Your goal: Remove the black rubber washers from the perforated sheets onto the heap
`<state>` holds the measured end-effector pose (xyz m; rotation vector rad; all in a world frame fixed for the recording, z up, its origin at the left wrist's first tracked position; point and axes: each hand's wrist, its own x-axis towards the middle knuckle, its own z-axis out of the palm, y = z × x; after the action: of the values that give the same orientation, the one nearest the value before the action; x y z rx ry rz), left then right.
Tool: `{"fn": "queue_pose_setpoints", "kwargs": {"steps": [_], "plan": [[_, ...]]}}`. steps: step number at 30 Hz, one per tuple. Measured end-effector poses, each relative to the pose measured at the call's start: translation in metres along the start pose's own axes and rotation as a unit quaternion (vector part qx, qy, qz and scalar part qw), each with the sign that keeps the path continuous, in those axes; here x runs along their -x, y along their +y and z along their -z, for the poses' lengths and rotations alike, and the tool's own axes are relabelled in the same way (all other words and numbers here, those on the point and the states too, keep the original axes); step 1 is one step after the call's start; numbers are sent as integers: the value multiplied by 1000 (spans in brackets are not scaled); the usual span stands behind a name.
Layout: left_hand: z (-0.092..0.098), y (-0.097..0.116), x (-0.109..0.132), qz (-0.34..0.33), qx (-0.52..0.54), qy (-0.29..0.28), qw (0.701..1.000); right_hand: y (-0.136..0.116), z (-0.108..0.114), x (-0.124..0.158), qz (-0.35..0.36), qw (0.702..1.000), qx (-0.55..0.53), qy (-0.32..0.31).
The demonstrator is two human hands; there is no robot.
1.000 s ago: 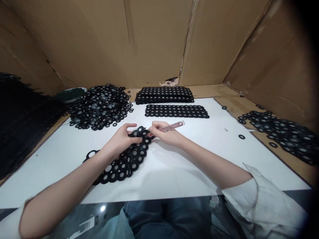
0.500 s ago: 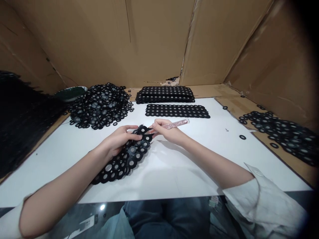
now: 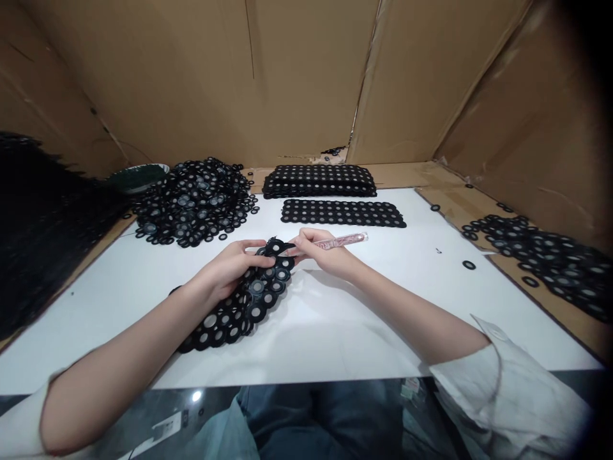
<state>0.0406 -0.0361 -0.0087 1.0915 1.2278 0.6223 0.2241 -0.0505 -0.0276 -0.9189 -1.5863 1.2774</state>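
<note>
My left hand (image 3: 239, 263) is closed on the upper end of a black sheet of joined rings (image 3: 258, 300), pinching it between thumb and fingers. The sheet hangs in folds toward the front of the white table, partly behind my left forearm. My right hand (image 3: 313, 248) grips a slim tool with a clear, pinkish handle (image 3: 342, 241), which slants up and right out of my fist. Its working end is dark and meets the top rings beside my left thumb; the exact tip is hard to make out.
A heap of loose black rings (image 3: 196, 201) lies at the back left beside a green dish (image 3: 138, 177). A flat ring sheet (image 3: 342, 213) lies before a stack of sheets (image 3: 320, 181). More rings (image 3: 550, 262) cover the right side. Cardboard walls (image 3: 306, 83) enclose the table (image 3: 383, 319).
The hands, sheet and tool have barely moved relative to each other. The tool's handle has shifted very slightly to the right; the whole view has also moved a little.
</note>
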Motion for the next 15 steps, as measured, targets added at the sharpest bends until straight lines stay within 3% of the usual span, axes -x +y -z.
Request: {"fn": "queue_pose_setpoints", "kwargs": {"steps": [9,15], "plan": [[-5,-2,3,-23,-9,29,999,2,-3,3,35,995,97,6],[-7,-3,11,-74,-75,37,994,4,-13,3,97,958,262,57]]}}
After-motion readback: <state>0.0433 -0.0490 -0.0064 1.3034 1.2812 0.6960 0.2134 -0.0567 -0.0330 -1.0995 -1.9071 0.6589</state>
